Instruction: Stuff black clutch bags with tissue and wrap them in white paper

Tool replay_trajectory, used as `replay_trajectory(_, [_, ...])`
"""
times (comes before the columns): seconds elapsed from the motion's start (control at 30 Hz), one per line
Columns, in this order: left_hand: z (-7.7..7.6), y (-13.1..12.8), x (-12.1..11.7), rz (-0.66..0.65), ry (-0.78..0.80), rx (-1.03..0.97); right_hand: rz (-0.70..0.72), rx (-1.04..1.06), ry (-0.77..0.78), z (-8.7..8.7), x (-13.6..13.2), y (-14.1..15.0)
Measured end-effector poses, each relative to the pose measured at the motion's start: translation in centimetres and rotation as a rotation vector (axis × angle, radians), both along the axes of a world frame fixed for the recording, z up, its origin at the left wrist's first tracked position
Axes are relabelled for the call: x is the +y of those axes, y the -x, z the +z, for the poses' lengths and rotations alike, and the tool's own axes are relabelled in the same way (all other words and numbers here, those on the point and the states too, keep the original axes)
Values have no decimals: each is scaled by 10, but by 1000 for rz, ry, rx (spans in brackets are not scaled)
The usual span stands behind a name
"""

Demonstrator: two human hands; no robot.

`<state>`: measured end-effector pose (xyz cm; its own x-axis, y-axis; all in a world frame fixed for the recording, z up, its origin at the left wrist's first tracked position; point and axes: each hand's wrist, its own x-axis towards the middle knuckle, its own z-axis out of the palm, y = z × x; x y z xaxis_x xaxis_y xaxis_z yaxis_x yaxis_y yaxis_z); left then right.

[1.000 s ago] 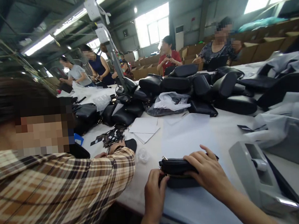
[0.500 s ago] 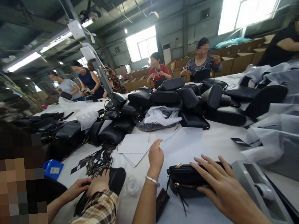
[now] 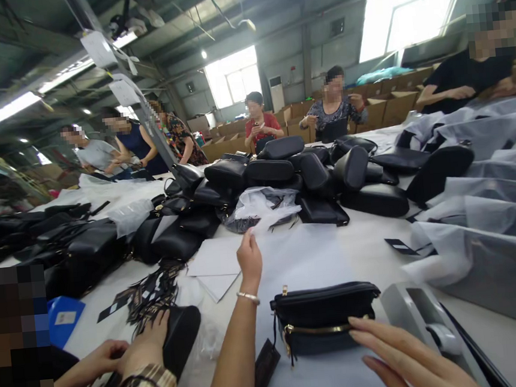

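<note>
A small black handbag (image 3: 322, 305) with a gold zipper lies on white sheet on the table in front of me, a dark hang tag (image 3: 266, 364) dangling from its left side. My right hand (image 3: 403, 355) has its fingers stretched out, the tips by the right end of the zipper. Farther off, my left hand (image 3: 249, 260), with a bracelet on the wrist, pinches the trailing end of a crumpled thin white plastic wrap (image 3: 263, 204). That wrap lies at the foot of a heap of black handbags (image 3: 269, 171).
At left, a co-worker's hands (image 3: 140, 348) press on a black bag beside a pile of tags (image 3: 153, 290). White papers (image 3: 213, 257) lie near my left hand. A grey tape dispenser (image 3: 425, 317) and bags in translucent wraps (image 3: 491, 233) stand right. Several people work across the table.
My right hand has drawn back toward me, off the handbag's top, uncovering its zipper. My left hand has reached the plastic wrap and closed on its end. The view has shifted a little.
</note>
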<state>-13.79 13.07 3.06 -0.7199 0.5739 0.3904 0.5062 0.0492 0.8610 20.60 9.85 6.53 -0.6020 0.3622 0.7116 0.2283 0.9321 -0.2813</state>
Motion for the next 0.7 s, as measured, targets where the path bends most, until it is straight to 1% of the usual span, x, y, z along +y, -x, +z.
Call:
replay_trajectory(0.03, [10, -11, -15, 36, -54, -26, -33, 27, 69, 2, -4, 3])
replay_trajectory(0.1, [28, -43, -50, 64, -169, -120, -110, 77, 219, 9, -11, 12])
replay_trajectory(0.13, [35, -63, -68, 55, -231, -192, -145, 102, 310, 14, -15, 16])
replay_trajectory(0.17, [40, -84, -87, 19, -341, -334, -161, 131, 408, 19, -18, 21])
replay_trajectory(0.2, [44, -106, -105, -23, -412, -464, -144, 161, 510, 24, -20, 24])
replay_trajectory(0.23, [47, -127, -123, -63, -436, -567, -95, 188, 614, 28, -22, 27])
replay_trajectory(0.27, [48, -146, -138, -102, -428, -648, -31, 213, 714, 31, -24, 28])
replay_trajectory(0.33, [46, -174, -164, -191, -310, -733, 68, 216, 912, 33, -28, 25])
replay_trajectory(0.37, [44, -183, -174, -248, -240, -766, 64, 192, 1003, 31, -30, 21])
replay_trajectory(0.4, [40, -188, -181, -304, -181, -795, 17, 156, 1078, 28, -33, 14])
replay_trajectory(0.43, [36, -189, -188, -343, -144, -817, -61, 119, 1119, 25, -36, 5])
replay_trajectory(0.47, [31, -187, -193, -350, -129, -821, -154, 83, 1129, 21, -39, -6])
replay_trajectory(0.5, [26, -184, -197, -320, -128, -795, -247, 53, 1106, 18, -41, -18])
replay_trajectory(0.53, [22, -179, -199, -262, -130, -741, -323, 23, 1054, 16, -41, -28])
replay_trajectory(0.57, [18, -174, -200, -188, -127, -673, -369, -4, 977, 16, -39, -36])
replay_trajectory(0.6, [14, -169, -199, -111, -108, -586, -384, -23, 881, 17, -33, -40])
replay_trajectory(0.63, [10, -163, -194, -77, -66, -545, -354, -40, 755, 20, -22, -38])
replay_trajectory(0.67, [7, -155, -185, -59, -13, -545, -311, -7, 606, 26, -7, -30])
replay_trajectory(0.7, [6, -145, -170, -39, 41, -563, -281, 44, 487, 36, 12, -16])
